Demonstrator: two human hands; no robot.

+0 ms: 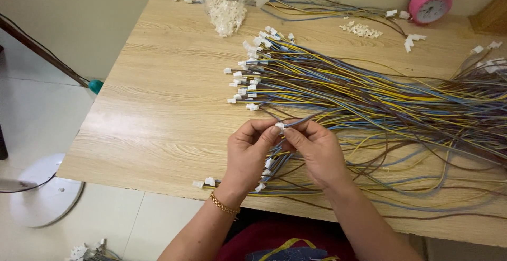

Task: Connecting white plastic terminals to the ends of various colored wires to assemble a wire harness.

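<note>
My left hand [247, 153] and my right hand [316, 150] meet above the near part of a wooden table [158, 113]. Between their fingertips they pinch a small white plastic connector [279, 126] with thin wires [309, 117] running off to the right. My left wrist wears a gold bracelet [224, 204]. Just beyond my hands lies a large fanned bundle of yellow, blue and brown wires [369, 97], its left ends tipped with white connectors [248, 79]. More wires with connectors [269, 174] lie under my hands.
A clear plastic bag of white connectors [226, 7] stands at the back. Loose connectors [362, 30] lie near a pink alarm clock [432, 3]. Two connectors [205, 182] sit at the table's near edge. A white fan base [45, 192] stands on the floor at left.
</note>
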